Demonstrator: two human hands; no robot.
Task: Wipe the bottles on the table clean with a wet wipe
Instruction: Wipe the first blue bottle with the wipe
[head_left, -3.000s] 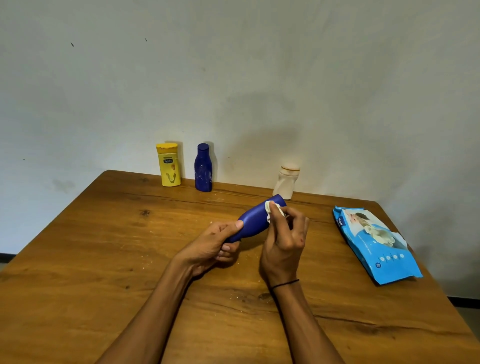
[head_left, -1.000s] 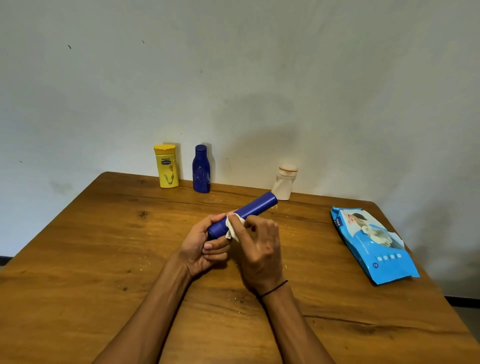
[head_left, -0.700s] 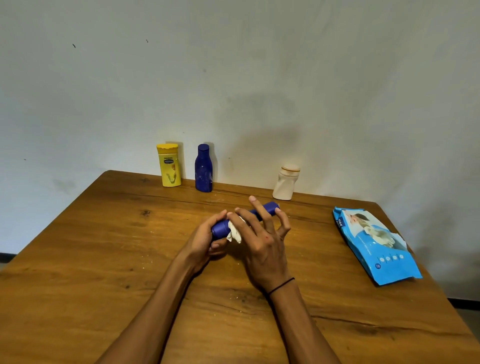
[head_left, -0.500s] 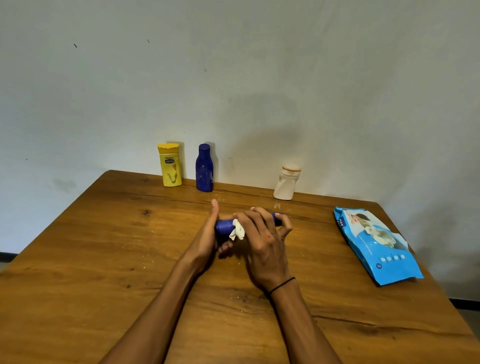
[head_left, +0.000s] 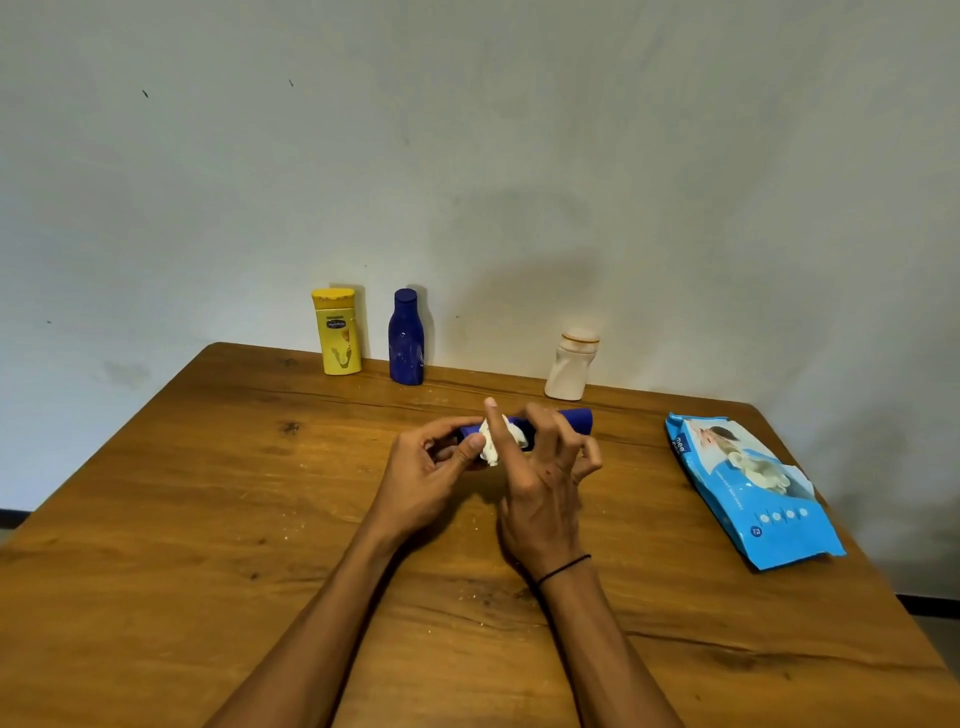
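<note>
While the left hand (head_left: 426, 467) curls its fingers and thumb round one end of a blue bottle (head_left: 574, 420), the bottle lies sideways, held low over the wooden bench (head_left: 208, 519) between both hands, with its far end poking out past the right hand's fingers. That right hand (head_left: 540, 483) presses a crumpled white wet wipe (head_left: 493, 441) against the bottle's side, fingers bent over it and the index finger sticking up. Beyond the hands, along the wall, stand a yellow bottle (head_left: 336, 332), a dark blue bottle (head_left: 406, 338) just beside it, and a white bottle (head_left: 571, 366) further toward the right hand's side, all upright. Well off to the right of the right hand lies a blue wipes pack (head_left: 753, 493), flat on the bench.
</note>
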